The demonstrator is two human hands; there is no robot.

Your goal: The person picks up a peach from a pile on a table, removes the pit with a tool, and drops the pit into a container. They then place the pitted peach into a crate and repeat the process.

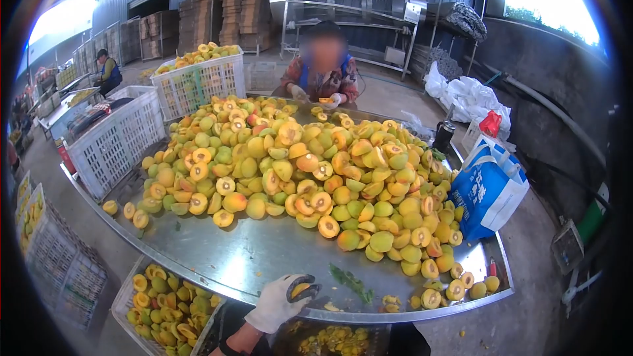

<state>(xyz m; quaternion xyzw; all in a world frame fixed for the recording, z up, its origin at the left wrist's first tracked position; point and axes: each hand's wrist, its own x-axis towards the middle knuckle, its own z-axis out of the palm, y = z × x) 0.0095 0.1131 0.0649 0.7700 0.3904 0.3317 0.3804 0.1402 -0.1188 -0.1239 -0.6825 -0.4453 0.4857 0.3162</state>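
My left hand (280, 303), in a white glove with dark fingertips, reaches in over the near edge of the metal table. Its fingers are curled round a peach half (300, 289), mostly covered by the glove. Just right of it lie a green leaf sprig (351, 282) and a few scraps of fruit. Beyond the hand spreads a large heap of halved yellow peaches (283, 171), many with the cut face showing. A smaller group of peach halves (432, 298) sits at the right front corner. My right hand is out of view.
Across the metal table (244, 257), a gloved person (323, 72) holds a peach piece. White crates (119, 138) stand at the left; a crate of peach halves (122, 306) is below the near edge. A blue bag (488, 188) and dark flask (444, 136) stand right. Fruit scraps (333, 341) lie below.
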